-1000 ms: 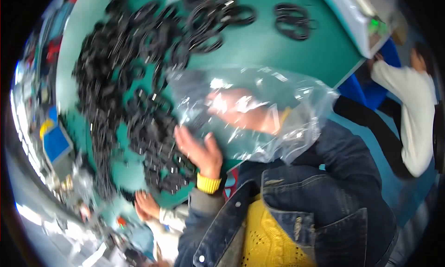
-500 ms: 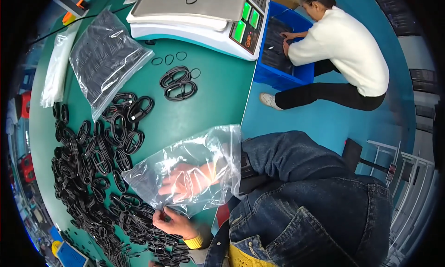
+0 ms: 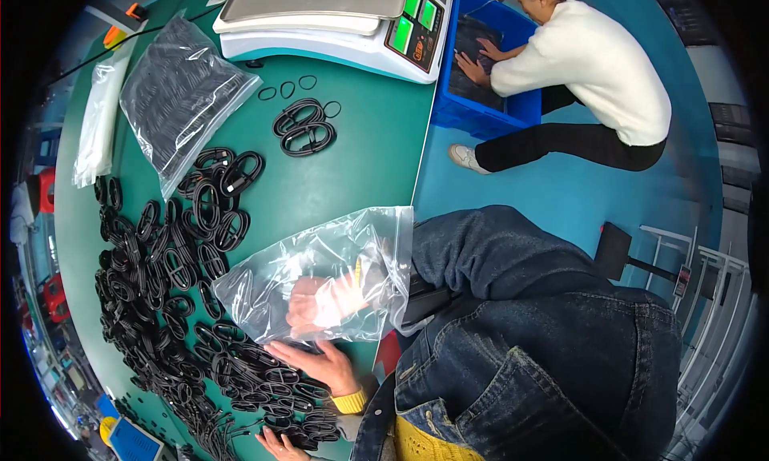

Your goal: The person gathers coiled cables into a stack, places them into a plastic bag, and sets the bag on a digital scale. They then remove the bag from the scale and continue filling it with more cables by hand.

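Note:
A clear plastic bag [image 3: 268, 289] lies over the near part of the green table, with my right hand [image 3: 324, 302] inside it. Glare on the film blurs that hand, but its fingers look spread and nothing shows in them. Below the bag's lower edge, my left hand [image 3: 322, 366] is open, fingers stretched out and thumb apart, close to the film and above the heap of black cables. These coiled black cables [image 3: 180, 269] spread along the left of the table. Two more cable coils [image 3: 304, 128] lie apart, beside several thin black rings [image 3: 287, 89].
A filled bag of black pieces [image 3: 180, 100] and flat clear bags [image 3: 100, 116] lie far left. Behind stands a white scale [image 3: 320, 40]. A crouching co-worker [image 3: 589, 84] reaches into a blue bin [image 3: 489, 123]. Another person's hand [image 3: 280, 445] shows at the bottom.
My right hand has drawn back a little inside the bag. My left hand has straightened its fingers from a curl at the bag's edge. Another hand has come further into view below.

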Tool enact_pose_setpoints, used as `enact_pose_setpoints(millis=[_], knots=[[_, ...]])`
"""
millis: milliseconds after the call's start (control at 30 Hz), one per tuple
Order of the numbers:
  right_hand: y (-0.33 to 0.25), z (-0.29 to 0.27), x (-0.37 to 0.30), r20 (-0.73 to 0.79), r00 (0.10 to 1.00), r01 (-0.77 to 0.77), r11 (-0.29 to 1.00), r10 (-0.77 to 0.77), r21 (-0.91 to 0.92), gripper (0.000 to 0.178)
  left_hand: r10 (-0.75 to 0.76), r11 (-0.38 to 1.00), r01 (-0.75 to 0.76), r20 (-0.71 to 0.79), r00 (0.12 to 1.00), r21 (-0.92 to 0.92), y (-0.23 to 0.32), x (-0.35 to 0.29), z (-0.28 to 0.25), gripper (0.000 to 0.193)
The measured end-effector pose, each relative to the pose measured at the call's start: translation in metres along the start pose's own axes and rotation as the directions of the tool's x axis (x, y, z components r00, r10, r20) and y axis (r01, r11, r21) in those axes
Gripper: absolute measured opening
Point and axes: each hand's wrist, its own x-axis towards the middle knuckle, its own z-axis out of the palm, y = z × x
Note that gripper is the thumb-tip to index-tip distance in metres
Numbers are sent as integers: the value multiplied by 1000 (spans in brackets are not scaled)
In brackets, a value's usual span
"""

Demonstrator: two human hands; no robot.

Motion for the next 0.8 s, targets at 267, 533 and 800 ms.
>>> enact_pose_setpoints(millis=[267,533,800], knots=[[7,47,15,226,973,-3,986,41,-167,20,29,977,-70,198,980,200,-10,-26,-9,35],[-4,23,41,792,582,-377,924,186,61,28,-200,973,143,356,913,181,-20,-2,-36,29],[-2,-162,-50,503,854,-176,984,133,39,36,-351,862,210,243,904,462,-11,36,-8,53]])
